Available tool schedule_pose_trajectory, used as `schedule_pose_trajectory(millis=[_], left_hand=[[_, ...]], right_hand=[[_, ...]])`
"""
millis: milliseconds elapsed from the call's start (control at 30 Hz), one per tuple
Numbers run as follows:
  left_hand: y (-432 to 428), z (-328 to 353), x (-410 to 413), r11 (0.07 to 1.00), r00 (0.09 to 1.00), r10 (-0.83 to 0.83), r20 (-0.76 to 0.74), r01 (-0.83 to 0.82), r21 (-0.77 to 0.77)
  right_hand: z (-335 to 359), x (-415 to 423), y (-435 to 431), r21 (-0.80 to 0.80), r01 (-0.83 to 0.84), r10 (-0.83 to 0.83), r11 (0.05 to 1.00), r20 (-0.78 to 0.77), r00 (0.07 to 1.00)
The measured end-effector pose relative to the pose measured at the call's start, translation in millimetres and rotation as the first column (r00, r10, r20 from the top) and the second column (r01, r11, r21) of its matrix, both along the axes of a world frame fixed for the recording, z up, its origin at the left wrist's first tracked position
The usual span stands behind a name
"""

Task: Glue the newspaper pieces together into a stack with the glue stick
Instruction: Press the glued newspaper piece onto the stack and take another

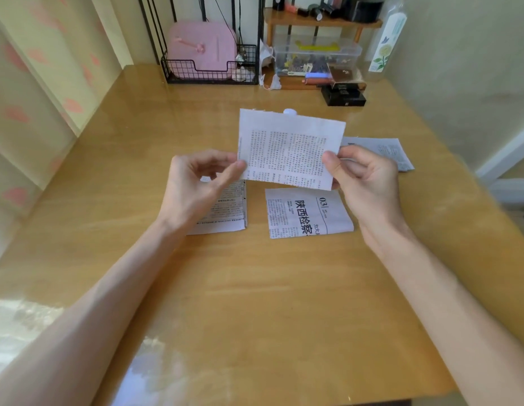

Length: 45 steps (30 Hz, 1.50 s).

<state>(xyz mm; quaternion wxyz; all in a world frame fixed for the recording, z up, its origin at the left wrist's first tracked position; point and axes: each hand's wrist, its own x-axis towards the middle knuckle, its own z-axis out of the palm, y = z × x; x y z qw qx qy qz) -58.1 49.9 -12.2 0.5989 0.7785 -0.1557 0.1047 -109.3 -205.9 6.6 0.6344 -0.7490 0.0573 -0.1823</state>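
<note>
I hold one newspaper piece (290, 148) up above the wooden table (254, 288). My right hand (363, 177) pinches its right edge between thumb and fingers. My left hand (199, 183) pinches its lower left corner. Below it, a piece with a large black headline (307, 213) lies flat on the table. Another piece (225, 215) lies under my left hand, partly hidden. Further pieces (386, 150) lie to the right behind my right hand. A small white round thing (290, 111), possibly the glue stick's end, peeks over the held paper's top edge.
At the back stand a black wire basket (211, 68) with a pink case, a clear plastic box (316, 57) under a small wooden shelf, a black box (345, 96) and a tall bottle (386, 45). A curtain hangs at the left.
</note>
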Motion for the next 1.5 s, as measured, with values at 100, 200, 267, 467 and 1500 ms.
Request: schedule_pose_trajectory(millis=[100,200,267,467,1500], left_hand=[[-8.1,-1.0,-5.0,0.995,0.994,-0.088,-0.06,0.084,-0.06],[-11.5,-1.7,-6.9,0.988,0.986,-0.151,-0.074,0.149,-0.03],[-10.5,-1.8,-6.4,0.99,0.989,-0.14,-0.044,0.14,0.009],[-6.4,-8.3,-2.9,0.988,0.997,-0.077,-0.012,0.078,0.134],[-6.5,-17.2,-1.2,0.926,0.98,-0.175,0.093,0.132,0.354]], right_hand=[[-0.5,-0.5,-8.8,0.034,0.003,-0.001,0.999,-0.075,0.997],[-3.2,-0.9,-19.7,0.054,0.037,-0.03,0.998,-0.12,0.992],[-4.6,-3.0,-27.9,0.045,0.051,-0.043,0.998,-0.161,0.986],[-13.4,-11.6,-49.0,0.02,0.064,-0.055,0.998,-0.3,0.952],[-19.5,-13.0,-41.6,-0.129,-0.007,-0.04,0.992,-0.357,0.933]])
